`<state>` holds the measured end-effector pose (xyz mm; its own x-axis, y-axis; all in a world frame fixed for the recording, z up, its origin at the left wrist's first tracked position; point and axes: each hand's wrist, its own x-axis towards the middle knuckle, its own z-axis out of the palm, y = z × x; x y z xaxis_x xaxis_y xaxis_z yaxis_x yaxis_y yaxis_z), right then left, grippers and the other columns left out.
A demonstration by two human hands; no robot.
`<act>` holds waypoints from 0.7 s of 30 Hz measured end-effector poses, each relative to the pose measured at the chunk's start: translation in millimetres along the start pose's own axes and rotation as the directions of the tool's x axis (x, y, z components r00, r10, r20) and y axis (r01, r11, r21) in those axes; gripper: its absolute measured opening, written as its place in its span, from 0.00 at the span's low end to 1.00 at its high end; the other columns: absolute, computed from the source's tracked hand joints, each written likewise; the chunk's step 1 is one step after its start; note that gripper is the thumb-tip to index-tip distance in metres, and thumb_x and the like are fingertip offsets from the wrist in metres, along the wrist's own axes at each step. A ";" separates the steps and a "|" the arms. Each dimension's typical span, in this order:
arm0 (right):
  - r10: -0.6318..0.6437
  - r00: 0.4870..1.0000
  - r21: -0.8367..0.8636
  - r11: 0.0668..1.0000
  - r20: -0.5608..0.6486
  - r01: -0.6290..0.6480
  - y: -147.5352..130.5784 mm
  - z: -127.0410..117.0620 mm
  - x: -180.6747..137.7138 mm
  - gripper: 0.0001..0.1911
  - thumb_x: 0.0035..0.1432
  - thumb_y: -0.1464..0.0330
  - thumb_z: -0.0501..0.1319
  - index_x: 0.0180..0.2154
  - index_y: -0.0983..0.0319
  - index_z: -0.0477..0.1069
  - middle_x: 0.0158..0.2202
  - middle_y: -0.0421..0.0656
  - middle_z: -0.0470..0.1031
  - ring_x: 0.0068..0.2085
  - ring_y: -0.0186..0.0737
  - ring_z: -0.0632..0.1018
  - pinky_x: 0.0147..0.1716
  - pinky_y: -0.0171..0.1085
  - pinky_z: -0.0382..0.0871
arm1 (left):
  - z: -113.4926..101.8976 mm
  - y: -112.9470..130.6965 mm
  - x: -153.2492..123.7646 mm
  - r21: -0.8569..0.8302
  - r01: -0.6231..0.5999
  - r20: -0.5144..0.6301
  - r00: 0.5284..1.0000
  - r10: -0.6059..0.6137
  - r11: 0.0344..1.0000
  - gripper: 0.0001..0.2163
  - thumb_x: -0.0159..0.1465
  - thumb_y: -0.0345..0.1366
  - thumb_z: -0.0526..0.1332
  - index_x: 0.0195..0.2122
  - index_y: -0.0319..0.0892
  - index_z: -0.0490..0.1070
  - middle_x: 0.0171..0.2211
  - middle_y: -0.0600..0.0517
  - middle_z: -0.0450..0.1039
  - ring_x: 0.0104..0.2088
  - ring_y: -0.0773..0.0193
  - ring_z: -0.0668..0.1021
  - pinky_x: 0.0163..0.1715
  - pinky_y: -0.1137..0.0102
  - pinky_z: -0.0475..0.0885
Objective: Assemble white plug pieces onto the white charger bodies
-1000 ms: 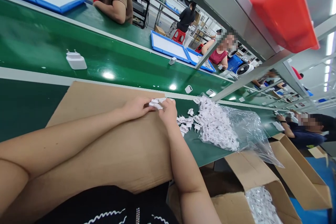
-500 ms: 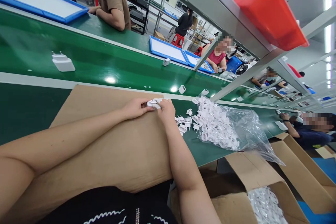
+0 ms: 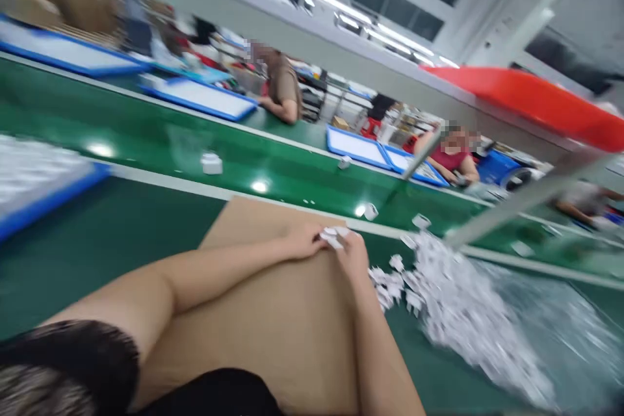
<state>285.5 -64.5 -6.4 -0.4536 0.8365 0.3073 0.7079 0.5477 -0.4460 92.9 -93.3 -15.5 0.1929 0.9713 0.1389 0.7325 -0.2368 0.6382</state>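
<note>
Head view, blurred by motion. The left hand (image 3: 305,244) and the right hand (image 3: 351,255) meet fingertip to fingertip, both with fingers curled in and pinching a small cluster of white plastic parts (image 3: 333,236) held between them. The blur hides how many parts there are and which fingers grip which. Both hands and forearms rest on a cardboard sheet (image 3: 273,318), which lies directly beneath them.

Just right of the right hand, a few loose parts trail into a pile of white parts (image 3: 455,302), heaped on a clear plastic bag (image 3: 565,331) that spreads farther right. Beyond the hands runs a green conveyor belt (image 3: 160,136), carrying a white plug (image 3: 212,163) beyond and to the left of the left hand. On the far side of the belt lie blue-rimmed trays (image 3: 199,96), where other people (image 3: 281,84) sit. A red bin (image 3: 536,101) sits overhead, above and to the right of the hands.
</note>
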 end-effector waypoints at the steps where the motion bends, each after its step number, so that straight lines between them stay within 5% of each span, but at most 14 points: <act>1: 0.035 0.999 -0.029 0.999 -0.029 -0.035 8.6 0.5 -3.1 0.21 0.61 0.64 0.61 0.55 0.59 0.76 0.51 0.52 0.78 0.54 0.54 0.75 0.54 0.48 0.69 | -1.4 -1.7 4.0 -0.044 0.045 0.013 0.999 -0.044 0.998 0.18 0.67 0.52 0.60 0.49 0.46 0.78 0.46 0.45 0.79 0.47 0.50 0.79 0.43 0.63 0.71; 5: 0.227 0.959 -0.255 0.930 -0.171 -0.266 50.4 -1.4 -9.4 0.39 0.56 0.48 0.62 0.62 0.64 0.69 0.62 0.66 0.66 0.61 0.72 0.68 0.53 0.65 0.66 | -25.7 -23.8 33.2 -0.063 0.270 -0.115 0.954 -0.275 0.961 0.19 0.64 0.51 0.65 0.50 0.44 0.77 0.47 0.43 0.79 0.45 0.50 0.80 0.40 0.65 0.72; 8: 0.577 0.794 -0.353 0.714 -0.191 -0.604 64.0 -11.6 -14.0 0.43 0.57 0.41 0.55 0.63 0.64 0.68 0.67 0.69 0.57 0.63 0.83 0.63 0.47 0.78 0.60 | -57.3 -46.5 52.0 -0.051 0.387 -0.250 0.888 -0.387 0.921 0.21 0.67 0.45 0.62 0.59 0.43 0.70 0.52 0.40 0.76 0.51 0.49 0.79 0.44 0.64 0.73; 10: 0.708 0.697 -0.394 0.611 -0.116 -0.687 65.9 -18.0 -15.3 0.38 0.61 0.44 0.52 0.62 0.63 0.68 0.67 0.66 0.59 0.64 0.83 0.62 0.46 0.78 0.59 | -77.4 -63.3 60.5 -0.050 0.465 -0.309 0.834 -0.457 0.884 0.21 0.69 0.40 0.58 0.62 0.41 0.66 0.54 0.39 0.75 0.53 0.48 0.78 0.47 0.62 0.72; 11: 0.721 0.688 -0.408 0.604 -0.085 -0.684 66.9 -20.1 -15.0 0.34 0.63 0.49 0.51 0.62 0.62 0.69 0.67 0.64 0.60 0.64 0.81 0.62 0.46 0.77 0.61 | -86.1 -71.9 63.0 -0.049 0.501 -0.324 0.810 -0.489 0.864 0.20 0.70 0.39 0.58 0.61 0.40 0.66 0.53 0.38 0.75 0.53 0.47 0.78 0.48 0.61 0.72; 16: 0.570 0.817 -0.429 0.718 -0.087 -0.547 84.8 -22.7 -11.0 0.24 0.60 0.65 0.54 0.57 0.58 0.75 0.60 0.57 0.69 0.58 0.70 0.72 0.49 0.60 0.69 | -109.6 -99.9 57.7 -0.048 0.596 -0.359 0.738 -0.571 0.801 0.22 0.64 0.39 0.65 0.58 0.36 0.69 0.52 0.35 0.75 0.55 0.43 0.76 0.53 0.57 0.71; 19: 0.457 0.888 -0.445 0.786 -0.049 -0.429 93.9 -26.8 -11.2 0.25 0.58 0.70 0.53 0.54 0.60 0.77 0.53 0.56 0.73 0.52 0.64 0.77 0.50 0.55 0.70 | -106.3 -92.5 51.0 -0.038 0.595 -0.474 0.696 -0.539 0.802 0.41 0.58 0.42 0.71 0.69 0.32 0.55 0.66 0.29 0.60 0.66 0.36 0.62 0.63 0.51 0.61; 21: 0.412 0.909 -0.450 0.801 -0.065 -0.395 93.0 -31.2 -11.9 0.24 0.58 0.72 0.52 0.52 0.61 0.77 0.50 0.56 0.74 0.47 0.61 0.79 0.48 0.53 0.71 | -98.0 -78.7 49.0 -0.024 0.555 -0.543 0.691 -0.477 0.832 0.45 0.61 0.43 0.69 0.72 0.31 0.47 0.71 0.30 0.47 0.70 0.36 0.54 0.67 0.49 0.53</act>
<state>373.6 -24.0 -25.3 -0.0856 0.9849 0.1504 0.9898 0.1013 -0.1002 -19.3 -25.0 15.3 -0.5707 0.7956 0.2032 0.7004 0.3425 0.6261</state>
